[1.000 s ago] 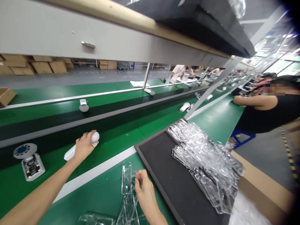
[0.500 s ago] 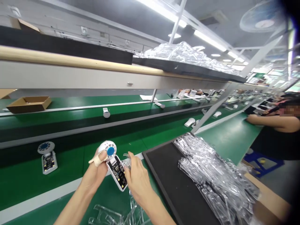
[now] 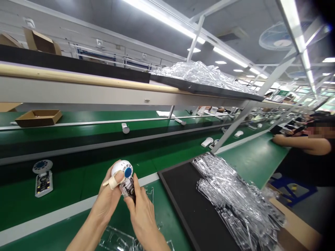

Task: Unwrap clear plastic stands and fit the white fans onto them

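Observation:
My left hand (image 3: 111,193), with a beige wrap on its thumb, grips a white device (image 3: 120,168) with a round slotted head, a blue disc and an open body showing a circuit board (image 3: 128,186). My right hand (image 3: 142,211) is closed around the body's lower end, fingers along one side and thumb on the other. Something clear and shiny shows over the board's edge; my fingers hide most of it. Clear plastic pieces (image 3: 117,238) lie on the green bench below my hands. A similar open device (image 3: 43,179) lies on the green belt at left.
A black tray (image 3: 180,184) on the right holds a heap of clear plastic parts (image 3: 235,195). Above runs a shelf (image 3: 91,89) with another heap. More white devices (image 3: 207,142) lie along the belt. A metal post (image 3: 230,129) and a co-worker's arm (image 3: 300,143) are at right.
My right hand has drawn in closer to the device and now covers the lower part of its board. The device at left has shifted slightly left in view, and the camera has tilted up a little.

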A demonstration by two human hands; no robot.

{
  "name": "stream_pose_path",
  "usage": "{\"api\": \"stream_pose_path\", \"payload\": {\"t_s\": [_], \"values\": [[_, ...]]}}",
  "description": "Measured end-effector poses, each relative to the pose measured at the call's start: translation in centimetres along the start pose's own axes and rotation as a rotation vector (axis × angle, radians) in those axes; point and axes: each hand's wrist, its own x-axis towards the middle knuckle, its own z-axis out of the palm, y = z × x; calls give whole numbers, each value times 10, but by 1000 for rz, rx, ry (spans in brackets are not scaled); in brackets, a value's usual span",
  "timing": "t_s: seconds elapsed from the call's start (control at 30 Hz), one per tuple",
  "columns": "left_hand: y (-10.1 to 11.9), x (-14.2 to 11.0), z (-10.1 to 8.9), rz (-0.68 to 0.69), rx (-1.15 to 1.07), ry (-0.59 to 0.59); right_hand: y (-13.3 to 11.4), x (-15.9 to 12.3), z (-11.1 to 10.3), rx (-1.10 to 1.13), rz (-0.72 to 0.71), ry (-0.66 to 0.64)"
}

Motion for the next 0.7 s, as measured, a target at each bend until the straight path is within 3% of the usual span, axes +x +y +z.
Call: {"api": "stream_pose_path", "payload": {"t_s": [0.1, 0.17, 0.27, 0.33, 0.43, 0.5, 0.57, 0.7], "values": [[-7, -5, -3, -11, 16, -37, 3, -3, -12, 39, -49, 2], [-15, -10, -6, -89, 90, -60, 3, -6, -18, 8, -115, 36], [-27, -16, -8, -140, 237, -26, 6, -8, -18, 54, -184, 23], [-32, -21, -5, -52, 314, 43, 13, -5, -13, 206, -135, 93], [-35, -29, 4, 117, 407, 77, 26, 8, 0, 490, 151, 307], [-38, -34, 9, 208, 487, 45, 31, 17, 9, 638, 312, 366], [-44, -39, 8, 282, 595, 37, 31, 20, 13, 725, 349, 388], [-62, -42, -5, 457, 709, 132, 22, 15, 10, 764, 270, 426]]}}
